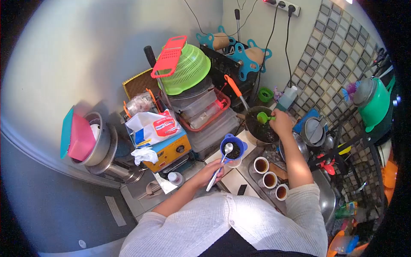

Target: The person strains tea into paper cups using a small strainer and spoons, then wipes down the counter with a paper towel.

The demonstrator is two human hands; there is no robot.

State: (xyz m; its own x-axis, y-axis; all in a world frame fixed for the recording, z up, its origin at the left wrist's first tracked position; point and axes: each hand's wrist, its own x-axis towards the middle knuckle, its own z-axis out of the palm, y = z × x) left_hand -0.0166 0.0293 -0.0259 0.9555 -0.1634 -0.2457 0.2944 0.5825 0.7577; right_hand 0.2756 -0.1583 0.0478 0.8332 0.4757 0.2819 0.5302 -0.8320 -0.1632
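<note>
My left hand (209, 173) is closed around the handle of a metal spoon (217, 172). The spoon's bowl lies over a blue strainer (242, 145) with dark wet matter in it. A clear vessel shows partly beneath the strainer; whether my left hand also grips either one is unclear. My right hand (281, 124) pinches a small green scoop (263, 117), holding it over a pot (252, 140) of dark contents. An orange-handled utensil (233, 85) leans in that pot. Below my right forearm stand three glasses of brown liquid (269, 180).
A metal sink (326, 195) lies to the right, with bowls (314, 130) stacked behind it. A green colander (186, 70) tops stacked plastic boxes (214, 132). Left of them is an orange-fronted appliance (171, 152). A bottle (287, 97) stands behind the pot, and cords hang from a power strip (287, 7).
</note>
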